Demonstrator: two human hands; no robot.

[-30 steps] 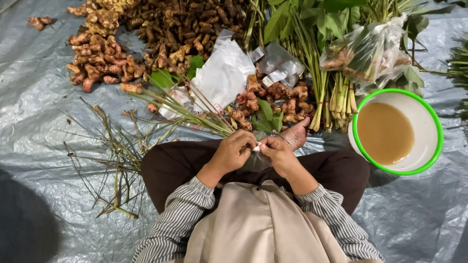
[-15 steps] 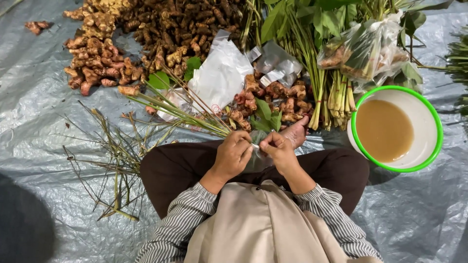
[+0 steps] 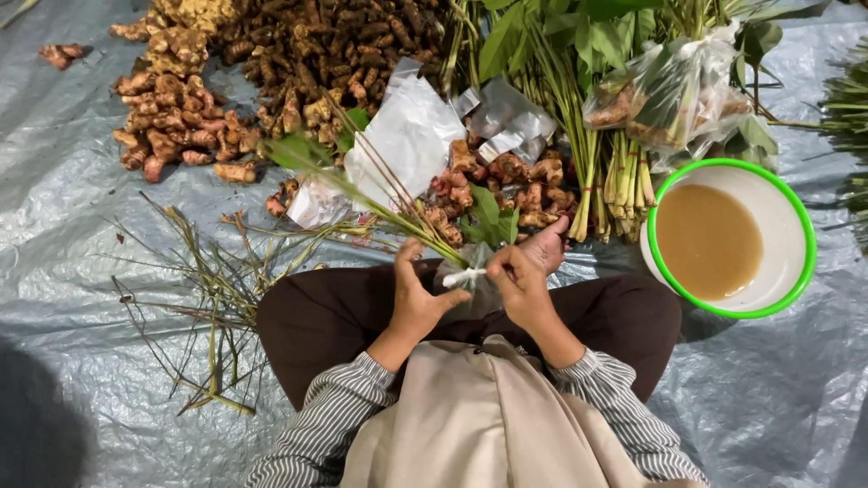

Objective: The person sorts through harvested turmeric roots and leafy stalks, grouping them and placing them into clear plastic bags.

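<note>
Pinching a stalk bundle (image 3: 425,221) at its white tie, both hands (image 3: 470,289) sit below crumpled clear bags (image 3: 407,136).

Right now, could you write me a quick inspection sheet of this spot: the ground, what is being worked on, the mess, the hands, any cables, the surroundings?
Surface: grey plastic sheet, wrinkled, spread on the ground.
Job's things: small bundle of green stalks in a clear bag, pinched at its white-tied end over the lap.
Clutter: dry stems scattered to the person's left; white bags among the roots.
Hands: left hand and right hand both grip the tied end.
Cables: nothing seen.
Surroundings: heaps of ginger-like roots, lemongrass stalks, green-rimmed bowl of brownish liquid.
</note>
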